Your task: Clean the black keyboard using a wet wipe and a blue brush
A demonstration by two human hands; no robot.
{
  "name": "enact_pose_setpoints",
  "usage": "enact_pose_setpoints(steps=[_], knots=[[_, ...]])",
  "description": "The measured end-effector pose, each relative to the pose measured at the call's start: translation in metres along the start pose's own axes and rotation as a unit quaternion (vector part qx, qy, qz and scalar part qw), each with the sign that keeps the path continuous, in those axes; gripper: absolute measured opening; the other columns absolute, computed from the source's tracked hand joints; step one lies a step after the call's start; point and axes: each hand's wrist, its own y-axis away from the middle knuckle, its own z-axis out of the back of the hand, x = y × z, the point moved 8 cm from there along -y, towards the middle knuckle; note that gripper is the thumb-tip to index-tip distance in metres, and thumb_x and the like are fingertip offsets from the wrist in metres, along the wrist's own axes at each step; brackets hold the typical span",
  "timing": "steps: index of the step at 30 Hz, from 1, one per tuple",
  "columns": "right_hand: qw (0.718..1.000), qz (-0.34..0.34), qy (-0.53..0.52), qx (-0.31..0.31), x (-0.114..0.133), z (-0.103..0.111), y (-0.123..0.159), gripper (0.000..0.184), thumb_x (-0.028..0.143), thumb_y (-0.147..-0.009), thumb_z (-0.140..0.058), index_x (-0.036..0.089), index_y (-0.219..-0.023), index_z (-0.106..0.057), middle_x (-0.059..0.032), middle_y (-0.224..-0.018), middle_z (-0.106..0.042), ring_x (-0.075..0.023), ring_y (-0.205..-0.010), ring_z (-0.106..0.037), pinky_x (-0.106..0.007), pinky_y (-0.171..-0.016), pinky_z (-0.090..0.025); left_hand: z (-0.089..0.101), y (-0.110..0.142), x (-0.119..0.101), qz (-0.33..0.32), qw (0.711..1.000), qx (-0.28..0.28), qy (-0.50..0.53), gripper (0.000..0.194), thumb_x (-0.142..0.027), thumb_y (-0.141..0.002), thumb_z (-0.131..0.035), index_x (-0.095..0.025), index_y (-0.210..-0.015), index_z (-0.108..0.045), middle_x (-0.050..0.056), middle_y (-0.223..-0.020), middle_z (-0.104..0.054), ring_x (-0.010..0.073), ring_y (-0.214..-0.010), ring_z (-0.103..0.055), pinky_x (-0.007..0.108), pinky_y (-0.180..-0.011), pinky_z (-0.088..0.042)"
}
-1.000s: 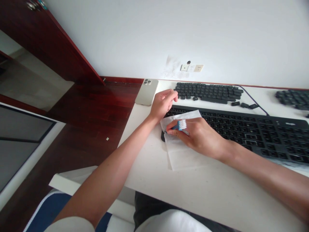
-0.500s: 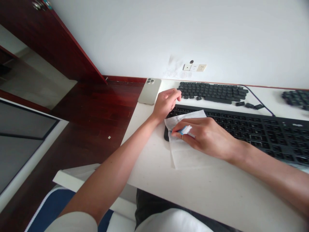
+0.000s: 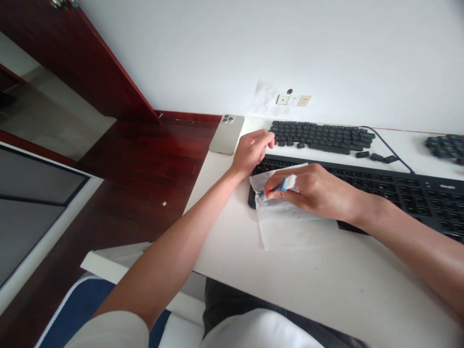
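My right hand (image 3: 313, 191) is closed around a toothbrush (image 3: 286, 182) with a blue neck and white bristles. Its bristles point up past my thumb, while the other end meets a thin white tissue (image 3: 279, 227). That sheet lies partly over the left end of a black keyboard (image 3: 406, 193) and partly on the desk. The keyboard's keycaps are off across much of it. My left hand (image 3: 250, 150) rests at the keyboard's back left corner with its fingers curled in. Nothing shows in it, though the fingertips are partly hidden.
Behind the keyboard lie removed keycaps (image 3: 322, 135) in rows, with several loose ones beside them. Another keycap group (image 3: 445, 147) sits far right. A phone (image 3: 227, 135) lies at the white desk's (image 3: 326, 280) left edge. A cable (image 3: 387, 150) runs from the keyboard's back edge.
My right hand has shifted slightly right, and the toothbrush's bristle end has moved right and up with it. The left hand stays in place, still curled.
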Motion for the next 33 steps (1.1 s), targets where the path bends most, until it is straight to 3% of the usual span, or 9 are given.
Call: enact_pose_setpoints(steps=[4, 11, 16, 20, 26, 33], knots=[[0.997, 0.027, 0.06, -0.038, 0.012, -0.002, 0.004, 0.019, 0.022, -0.106, -0.056, 0.019, -0.101, -0.074, -0.0057, -0.098, -0.078, -0.0194, -0.083, -0.074, -0.032, -0.074, -0.055, -0.001, 0.001, -0.001, -0.001, 1.0, 0.004, 0.002, 0.031, -0.031, -0.093, -0.06, -0.02, -0.065, -0.053, -0.009, -0.049, -0.025, 0.0058, -0.043, -0.027, 0.023, -0.046, -0.02], [0.968, 0.11, 0.223, -0.023, 0.046, -0.019, 0.009, 0.033, 0.004, -0.1, -0.041, 0.015, -0.098, -0.072, -0.0087, -0.09, -0.075, -0.0219, -0.075, -0.07, -0.034, -0.063, -0.053, -0.002, 0.003, -0.003, -0.004, 1.0, 0.009, -0.001, 0.033, -0.033, -0.094, -0.061, -0.02, -0.065, -0.051, -0.008, -0.052, -0.029, 0.0055, -0.044, -0.025, 0.024, -0.045, -0.019], [0.98, -0.003, 0.175, -0.09, 0.023, -0.011, 0.008, 0.025, 0.024, -0.107, -0.055, 0.018, -0.093, -0.075, -0.0058, -0.085, -0.077, -0.0175, -0.065, -0.069, -0.03, -0.058, -0.049, -0.001, 0.002, -0.002, -0.008, 1.0, 0.013, -0.011, 0.032, -0.032, -0.094, -0.06, -0.019, -0.065, -0.053, -0.008, -0.052, -0.031, 0.006, -0.044, -0.028, 0.024, -0.047, -0.022], [0.97, -0.042, 0.189, -0.146, 0.008, -0.004, 0.009, 0.028, 0.032, -0.104, -0.063, 0.019, -0.082, -0.074, -0.0008, -0.063, -0.07, -0.0153, -0.052, -0.061, -0.03, -0.053, -0.041, -0.001, 0.001, -0.004, -0.026, 1.0, 0.013, -0.005, 0.031, -0.029, -0.092, -0.06, -0.019, -0.064, -0.054, -0.008, -0.052, -0.033, 0.006, -0.045, -0.031, 0.023, -0.048, -0.024], [0.988, -0.049, 0.133, -0.065, 0.005, -0.012, 0.005, 0.025, 0.032, -0.105, -0.059, 0.018, -0.096, -0.078, -0.0007, -0.072, -0.075, -0.0145, -0.057, -0.065, -0.029, -0.058, -0.044, -0.001, 0.001, -0.003, -0.011, 1.0, 0.014, -0.015, 0.032, -0.032, -0.093, -0.06, -0.019, -0.064, -0.054, -0.008, -0.053, -0.036, 0.0058, -0.045, -0.032, 0.023, -0.049, -0.024], [0.987, -0.063, 0.138, -0.059, 0.005, -0.013, 0.004, 0.03, 0.034, -0.106, -0.056, 0.017, -0.094, -0.078, -0.0036, -0.068, -0.071, -0.0168, -0.055, -0.063, -0.03, -0.057, -0.042, -0.002, 0.001, -0.005, -0.027, 1.0, 0.012, -0.006, 0.032, -0.031, -0.092, -0.06, -0.019, -0.063, -0.054, -0.008, -0.052, -0.033, 0.0054, -0.046, -0.031, 0.024, -0.049, -0.023]])
